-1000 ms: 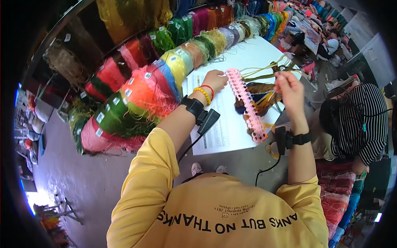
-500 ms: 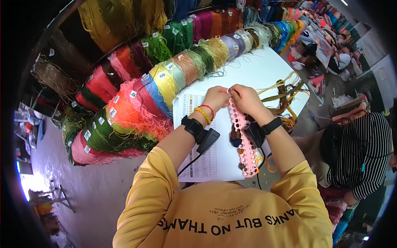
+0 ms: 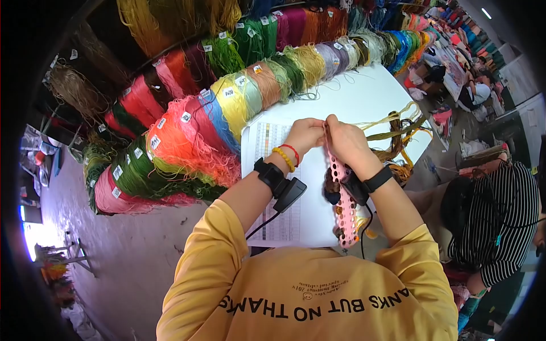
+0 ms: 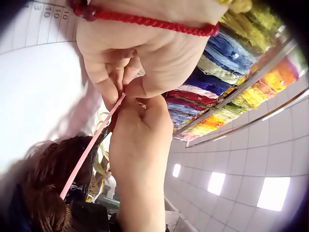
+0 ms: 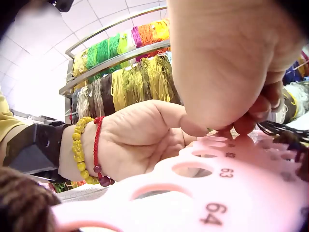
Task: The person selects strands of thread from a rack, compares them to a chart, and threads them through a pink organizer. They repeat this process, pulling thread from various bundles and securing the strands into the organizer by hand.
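A pink thread card (image 3: 339, 199), with numbered holes along its edges and brown and dark skeins looped in some of them, stands tilted over the table. My left hand (image 3: 305, 136) pinches its far end between thumb and fingers. Close against it, my right hand (image 3: 348, 142) has its fingers curled at the same end. Dark thread (image 5: 285, 128) runs from the right fingertips in the right wrist view. Seen edge-on in the left wrist view, the card (image 4: 89, 151) leads up to both hands' fingertips. What lies between the fingertips is mostly hidden.
A printed chart (image 3: 278, 221) lies on the white table (image 3: 355, 94) beneath the hands. Olive, brown and yellow skeins (image 3: 398, 136) spread to the right. Tagged thread bundles (image 3: 230, 102) line a rack at the left and back. A person in a striped shirt (image 3: 500, 216) sits at the right.
My right hand has come in from the right, where it was held apart, to the card's far end beside my left hand. The card now appears more edge-on and nearer my body.
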Available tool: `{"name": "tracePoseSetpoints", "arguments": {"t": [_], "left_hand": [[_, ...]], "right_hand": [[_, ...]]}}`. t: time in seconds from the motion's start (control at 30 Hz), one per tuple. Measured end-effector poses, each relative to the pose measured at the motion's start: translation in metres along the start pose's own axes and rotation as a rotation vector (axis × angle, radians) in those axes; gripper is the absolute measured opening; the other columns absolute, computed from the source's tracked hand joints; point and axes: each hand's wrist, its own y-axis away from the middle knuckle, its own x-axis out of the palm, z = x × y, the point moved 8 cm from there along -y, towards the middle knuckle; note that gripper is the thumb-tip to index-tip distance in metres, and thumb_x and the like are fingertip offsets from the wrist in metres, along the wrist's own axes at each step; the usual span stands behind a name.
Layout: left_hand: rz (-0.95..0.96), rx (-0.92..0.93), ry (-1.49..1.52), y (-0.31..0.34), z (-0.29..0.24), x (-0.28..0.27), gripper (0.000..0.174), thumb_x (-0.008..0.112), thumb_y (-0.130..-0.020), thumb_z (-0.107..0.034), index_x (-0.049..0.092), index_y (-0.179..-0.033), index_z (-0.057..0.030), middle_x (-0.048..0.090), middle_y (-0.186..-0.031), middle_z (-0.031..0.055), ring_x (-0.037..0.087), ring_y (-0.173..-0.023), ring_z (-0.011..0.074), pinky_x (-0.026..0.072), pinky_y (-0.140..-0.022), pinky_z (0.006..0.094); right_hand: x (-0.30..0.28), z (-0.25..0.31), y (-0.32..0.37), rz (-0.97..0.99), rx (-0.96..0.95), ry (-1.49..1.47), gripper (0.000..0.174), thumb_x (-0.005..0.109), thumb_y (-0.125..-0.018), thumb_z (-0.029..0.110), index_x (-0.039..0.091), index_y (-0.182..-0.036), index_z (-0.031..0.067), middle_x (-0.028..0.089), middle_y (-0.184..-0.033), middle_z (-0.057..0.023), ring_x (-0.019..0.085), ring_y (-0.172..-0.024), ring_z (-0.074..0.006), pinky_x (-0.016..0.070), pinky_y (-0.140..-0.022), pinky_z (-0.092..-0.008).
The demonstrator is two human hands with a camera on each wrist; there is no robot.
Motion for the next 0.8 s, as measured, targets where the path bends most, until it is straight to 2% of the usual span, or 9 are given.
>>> {"name": "tracePoseSetpoints", "arguments": {"t": [0.13,0.23,0.37,0.47,0.53,0.57,0.63,0.67,0.8], "left_hand": [[-0.012,0.031,-0.068,-0.003,0.005,-0.001,0.019,0.052,-0.083,-0.002,0.057,-0.100,0.0050,0.061,-0.085,0.0079,0.060,-0.071,0.0125,0.0503,-0.064,0.0221],[-0.028,0.055,-0.131,0.000,0.003,0.002,0.018,0.051,-0.084,-0.002,0.057,-0.100,0.0055,0.062,-0.083,0.0084,0.060,-0.068,0.0126,0.0498,-0.061,0.0223],[-0.052,0.109,-0.202,0.001,-0.002,0.003,0.015,0.049,-0.085,-0.003,0.057,-0.095,0.0055,0.062,-0.077,0.0089,0.061,-0.064,0.0131,0.0491,-0.055,0.0234],[-0.062,0.142,-0.416,0.004,-0.009,0.001,0.013,0.051,-0.084,-0.007,0.058,-0.085,0.0037,0.062,-0.071,0.0094,0.063,-0.059,0.0148,0.0495,-0.053,0.0252],[-0.177,0.344,-0.797,0.001,-0.022,-0.016,0.013,0.052,-0.082,-0.009,0.057,-0.079,0.0024,0.062,-0.068,0.0098,0.063,-0.055,0.0161,0.0497,-0.051,0.0262],[-0.232,0.447,-0.990,0.001,-0.029,-0.022,0.014,0.052,-0.081,-0.010,0.057,-0.076,0.0018,0.062,-0.067,0.0100,0.063,-0.053,0.0168,0.0498,-0.051,0.0267],[-0.190,0.214,-0.880,0.006,-0.035,-0.040,0.013,0.053,-0.079,-0.011,0.056,-0.074,0.0012,0.062,-0.067,0.0100,0.063,-0.052,0.0166,0.0500,-0.051,0.0264],[-0.139,0.095,-0.801,0.009,-0.033,-0.044,0.012,0.053,-0.079,-0.010,0.057,-0.075,0.0014,0.063,-0.067,0.0097,0.063,-0.054,0.0161,0.0498,-0.051,0.0258],[-0.017,0.065,-0.614,0.005,-0.023,-0.046,0.010,0.056,-0.078,-0.008,0.058,-0.080,0.0021,0.063,-0.069,0.0087,0.063,-0.059,0.0146,0.0487,-0.051,0.0236]], "right_hand": [[0.006,-0.013,-0.001,0.009,0.148,-0.067,0.016,0.049,-0.084,0.017,0.049,-0.083,0.0009,0.061,-0.070,-0.0208,0.062,-0.067,-0.0365,0.0483,-0.060,-0.0455],[0.009,-0.023,0.000,-0.049,0.163,-0.259,0.019,0.048,-0.085,0.019,0.053,-0.082,0.0007,0.062,-0.072,-0.0214,0.061,-0.070,-0.0379,0.0477,-0.065,-0.0461],[0.009,-0.029,0.003,0.015,0.263,-0.406,0.021,0.054,-0.082,0.021,0.057,-0.088,0.0011,0.063,-0.076,-0.0197,0.062,-0.075,-0.0368,0.0481,-0.069,-0.0436],[0.006,-0.027,0.006,0.101,0.304,-0.461,0.024,0.058,-0.079,0.021,0.057,-0.092,0.0005,0.064,-0.079,-0.0188,0.062,-0.076,-0.0338,0.0482,-0.069,-0.0398],[0.003,-0.024,0.008,0.112,0.244,-0.418,0.025,0.060,-0.077,0.017,0.057,-0.093,-0.0011,0.064,-0.078,-0.0168,0.062,-0.070,-0.0298,0.0479,-0.063,-0.0351],[0.008,-0.025,0.010,0.161,0.240,-0.393,0.026,0.061,-0.076,0.018,0.057,-0.094,0.0001,0.064,-0.082,-0.0176,0.062,-0.075,-0.0312,0.0478,-0.067,-0.0366],[0.017,-0.027,0.010,0.256,0.232,-0.344,0.029,0.062,-0.075,0.021,0.058,-0.097,0.0023,0.063,-0.092,-0.0193,0.061,-0.087,-0.0341,0.0478,-0.075,-0.0394],[0.019,-0.028,0.010,0.251,0.234,-0.338,0.029,0.062,-0.075,0.021,0.058,-0.097,0.0023,0.063,-0.091,-0.0190,0.061,-0.086,-0.0340,0.0479,-0.075,-0.0394],[0.024,-0.027,0.009,0.244,0.250,-0.344,0.026,0.061,-0.076,0.021,0.059,-0.095,0.0023,0.064,-0.087,-0.0182,0.062,-0.084,-0.0338,0.0482,-0.073,-0.0394]]}}
